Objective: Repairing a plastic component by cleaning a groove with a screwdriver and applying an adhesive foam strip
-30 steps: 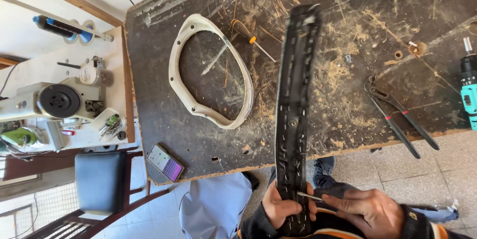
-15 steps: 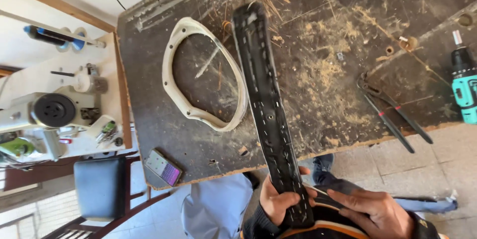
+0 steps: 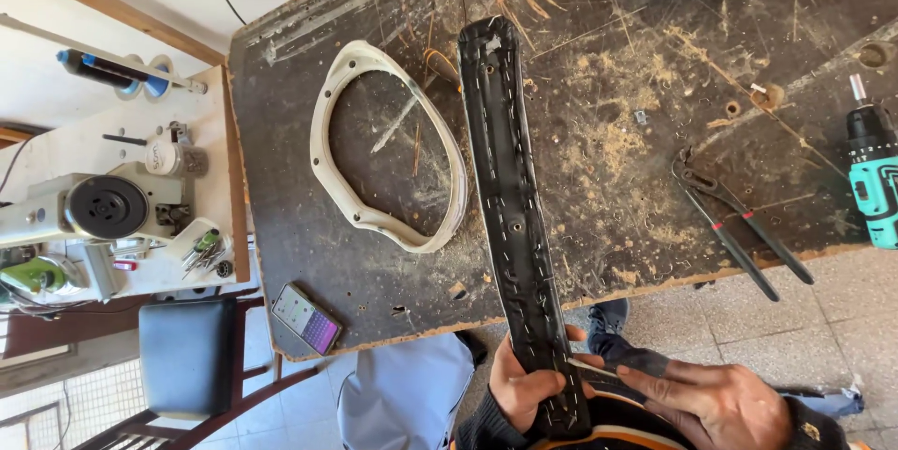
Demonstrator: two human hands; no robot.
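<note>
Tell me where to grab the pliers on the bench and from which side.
Grip the pliers around both long handles near their free ends, which overhang the bench edge. Come from the near side: the jaws point away and the handles are splayed toward you.

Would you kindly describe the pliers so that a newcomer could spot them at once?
Start at the dark scratched workbench and follow its near edge rightwards. The pliers lie there, handles overhanging the edge, beside the teal drill; they alone have two long thin black handles.
</note>
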